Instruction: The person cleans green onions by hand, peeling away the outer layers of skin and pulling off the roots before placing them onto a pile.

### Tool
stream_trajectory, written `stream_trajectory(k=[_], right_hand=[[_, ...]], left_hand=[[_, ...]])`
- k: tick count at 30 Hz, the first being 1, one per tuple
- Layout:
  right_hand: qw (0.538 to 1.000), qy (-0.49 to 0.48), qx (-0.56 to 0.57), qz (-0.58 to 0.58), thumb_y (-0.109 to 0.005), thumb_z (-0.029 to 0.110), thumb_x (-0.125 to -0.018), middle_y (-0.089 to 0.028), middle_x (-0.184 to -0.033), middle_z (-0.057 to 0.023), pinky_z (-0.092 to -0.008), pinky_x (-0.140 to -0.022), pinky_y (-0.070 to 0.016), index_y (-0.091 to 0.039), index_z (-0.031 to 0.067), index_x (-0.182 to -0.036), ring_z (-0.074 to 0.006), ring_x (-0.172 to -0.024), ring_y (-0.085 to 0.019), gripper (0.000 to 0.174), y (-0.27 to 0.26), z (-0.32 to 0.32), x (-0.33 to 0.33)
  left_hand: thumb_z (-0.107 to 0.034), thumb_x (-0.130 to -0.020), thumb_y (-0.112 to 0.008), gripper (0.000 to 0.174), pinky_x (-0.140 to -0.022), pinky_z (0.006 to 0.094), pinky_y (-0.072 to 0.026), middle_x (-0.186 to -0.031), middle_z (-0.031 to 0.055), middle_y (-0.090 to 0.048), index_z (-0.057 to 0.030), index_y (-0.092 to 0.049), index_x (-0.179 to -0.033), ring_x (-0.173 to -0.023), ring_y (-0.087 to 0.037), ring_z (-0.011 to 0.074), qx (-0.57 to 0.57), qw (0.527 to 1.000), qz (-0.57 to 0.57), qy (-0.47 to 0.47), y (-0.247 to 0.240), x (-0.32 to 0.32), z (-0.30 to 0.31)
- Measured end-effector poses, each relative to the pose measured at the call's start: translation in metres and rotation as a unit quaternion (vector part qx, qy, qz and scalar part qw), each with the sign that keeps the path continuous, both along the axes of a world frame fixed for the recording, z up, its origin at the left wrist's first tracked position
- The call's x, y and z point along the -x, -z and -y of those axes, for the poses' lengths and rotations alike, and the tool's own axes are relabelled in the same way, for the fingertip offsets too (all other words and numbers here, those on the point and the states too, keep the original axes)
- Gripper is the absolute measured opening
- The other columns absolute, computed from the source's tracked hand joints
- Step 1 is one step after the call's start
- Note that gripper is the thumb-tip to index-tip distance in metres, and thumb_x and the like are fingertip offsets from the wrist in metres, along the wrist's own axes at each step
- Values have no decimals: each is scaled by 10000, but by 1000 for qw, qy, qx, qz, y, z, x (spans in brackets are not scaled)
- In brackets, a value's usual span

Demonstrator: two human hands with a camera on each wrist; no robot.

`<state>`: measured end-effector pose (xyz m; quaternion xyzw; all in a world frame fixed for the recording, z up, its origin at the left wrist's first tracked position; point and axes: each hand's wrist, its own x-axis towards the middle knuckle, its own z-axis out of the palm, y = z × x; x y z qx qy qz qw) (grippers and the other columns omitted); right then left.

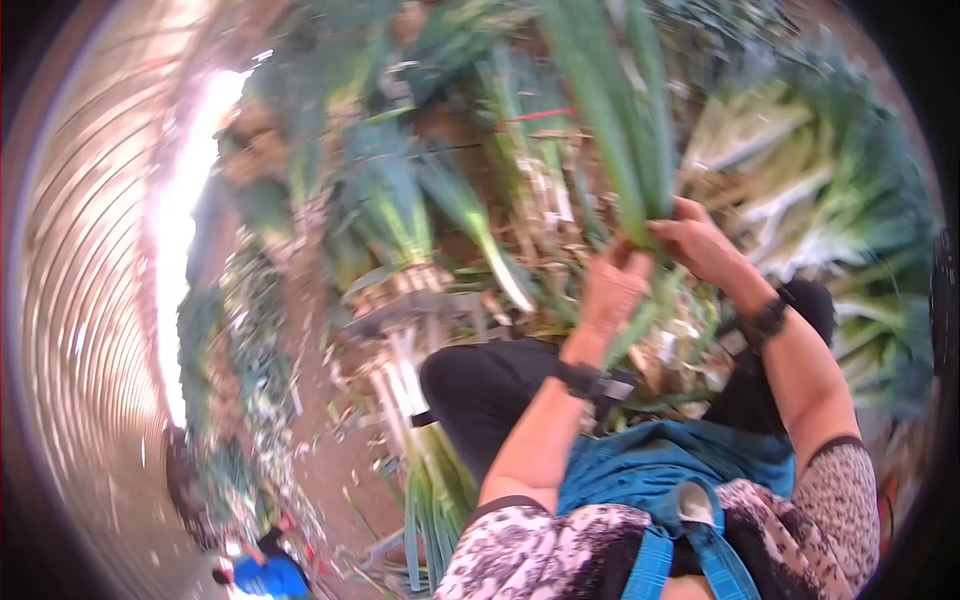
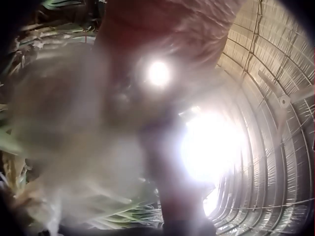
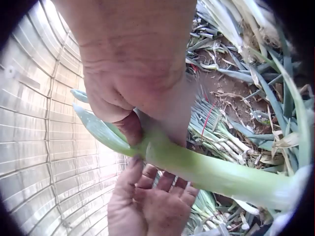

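A big leek, with long green leaves, points away from me. My right hand grips it where the leaves fan out; in the right wrist view, its thumb presses on the pale green stalk. My left hand is just under the stalk there, palm showing and fingers loosely bent. Its thumb tip touches the stalk's lower side near the leaf junction. In the head view the left hand sits just nearer to me than the right. The left wrist view is mostly blurred by glare and a close pale shape.
Tied leek bundles stand to the front left, one near a grey metal stand. Loose leeks are heaped at the right. More leeks lie beside my left knee. A person in blue is at the lower left, near the ribbed tunnel wall.
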<state>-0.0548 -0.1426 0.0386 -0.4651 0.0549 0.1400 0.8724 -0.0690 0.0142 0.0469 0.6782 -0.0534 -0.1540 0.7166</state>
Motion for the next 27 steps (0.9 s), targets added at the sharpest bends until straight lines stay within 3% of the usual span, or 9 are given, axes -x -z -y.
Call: stream_trajectory(k=[6,8,10,12,14,17,22,25,27], right_hand=[[995,39,-90,10,-524,90,-911,-610,-907,-115,-371,-695,-524,-509,-27,-1111,-228,-775,-624,232,-4,-6,-2],[995,70,-77,4,-533,137,-922,-597,-841,-100,-351,-632,-516,-528,-7,-1069,-210,-695,-603,206,1,-14,-3],[989,137,-29,-45,-535,138,-920,-597,-798,-88,-335,-577,-512,-547,3,-1047,-198,-641,-594,186,5,-12,-1],[982,181,-38,-46,-571,107,-897,-610,-767,-63,-324,-520,-505,-577,21,-1010,-183,-615,-599,142,14,-12,-4],[973,228,-22,-33,-589,99,-888,-626,-789,-58,-314,-523,-505,-589,18,-1006,-167,-605,-602,143,35,-14,-9],[972,236,-2,-3,-612,116,-881,-627,-747,-62,-295,-488,-471,-581,10,-994,-156,-569,-587,158,31,-16,-2],[968,250,36,10,-595,132,-898,-597,-740,-88,-340,-476,-485,-536,2,-965,-200,-531,-576,157,16,-14,8],[967,247,-49,-32,-589,112,-901,-625,-752,-89,-305,-467,-468,-562,4,-987,-183,-542,-585,141,11,-6,8],[964,248,-83,-38,-581,137,-907,-605,-740,-93,-331,-474,-472,-568,13,-987,-209,-561,-592,148,-6,0,11]], left_hand=[[-158,-896,-535,240,-626,246,-425,-755,-6,-585,49,-630,-972,-705,-487,57,-96,992,-55,60,61,40,-2],[-146,-896,-521,226,-598,260,-419,-717,-24,-548,46,-614,-973,-681,-467,62,5,1000,-20,12,69,55,9],[-135,-865,-529,215,-552,295,-413,-641,33,-538,49,-590,-959,-616,-481,108,-52,997,16,53,67,48,7],[-138,-820,-542,218,-535,376,-418,-616,170,-551,55,-577,-917,-575,-548,240,-246,959,114,76,71,41,9],[-148,-788,-545,215,-560,467,-412,-643,277,-526,59,-550,-847,-617,-558,401,-257,953,149,61,80,39,12],[-149,-798,-526,209,-611,507,-420,-681,289,-551,55,-502,-759,-690,-549,477,-327,930,151,78,68,39,15],[-148,-805,-524,212,-612,493,-429,-705,291,-566,62,-514,-772,-698,-568,462,-319,932,162,54,61,45,20],[-139,-802,-539,192,-600,449,-446,-701,282,-567,53,-538,-800,-662,-583,417,-308,942,126,47,50,52,20],[-118,-802,-550,165,-560,368,-439,-651,201,-567,45,-566,-829,-594,-577,271,-261,950,171,24,46,55,22]])
